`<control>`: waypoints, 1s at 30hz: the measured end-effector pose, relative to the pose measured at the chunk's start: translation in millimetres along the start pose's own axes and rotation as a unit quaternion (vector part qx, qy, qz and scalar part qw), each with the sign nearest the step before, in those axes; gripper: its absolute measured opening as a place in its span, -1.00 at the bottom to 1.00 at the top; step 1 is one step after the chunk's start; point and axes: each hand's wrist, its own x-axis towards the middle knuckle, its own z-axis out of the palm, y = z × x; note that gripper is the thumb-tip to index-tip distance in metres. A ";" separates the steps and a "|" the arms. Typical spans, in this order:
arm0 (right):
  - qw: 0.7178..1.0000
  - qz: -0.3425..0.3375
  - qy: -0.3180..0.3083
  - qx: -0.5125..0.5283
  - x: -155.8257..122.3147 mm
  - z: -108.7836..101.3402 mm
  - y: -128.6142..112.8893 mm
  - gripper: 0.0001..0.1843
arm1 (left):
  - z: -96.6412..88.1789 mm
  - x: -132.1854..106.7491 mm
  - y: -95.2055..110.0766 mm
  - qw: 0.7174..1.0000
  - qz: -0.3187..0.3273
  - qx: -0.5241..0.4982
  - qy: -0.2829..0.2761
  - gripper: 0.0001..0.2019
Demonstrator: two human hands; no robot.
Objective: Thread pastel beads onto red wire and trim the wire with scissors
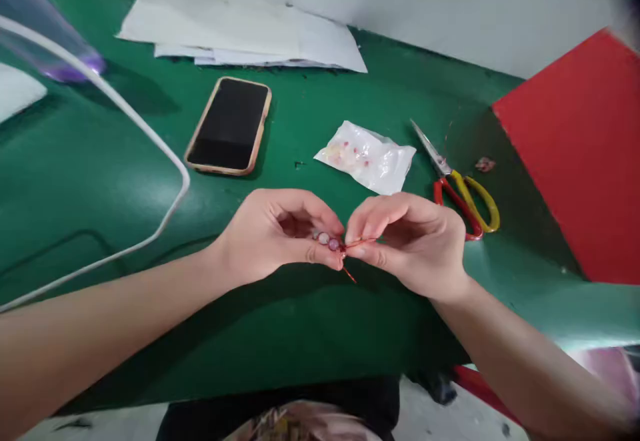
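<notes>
Above the table (300, 327), left grip (265, 234) opposite right grip (425, 244), both pinched

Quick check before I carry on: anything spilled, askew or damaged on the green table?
Nothing looks spilled or broken. Slightly untidy: a small crumpled bit lies loose beside the scissors, too small to identify, and the papers at the back overlap unevenly. The beads in the left hand show no obvious damage.
</notes>
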 end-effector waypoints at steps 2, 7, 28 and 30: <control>1.000 0.020 0.001 -0.008 -0.8 -0.1 -1.6 -0.67 | 1.9 -1.2 0.8 1.000 0.014 0.017 0.013 -0.71; 0.996 0.087 -0.016 0.007 0.1 -2.3 -4.8 -0.68 | 2.1 -5.1 0.9 0.995 0.042 0.084 0.031 -0.74; 0.987 0.108 -0.036 -0.117 1.5 -3.1 -10.4 -0.85 | -0.4 -6.4 -1.2 0.951 0.155 0.259 0.060 -0.80; 0.985 0.110 -0.033 -0.127 1.1 -2.3 -10.3 -0.86 | -0.4 -5.9 -2.3 0.949 0.160 0.264 0.064 -0.80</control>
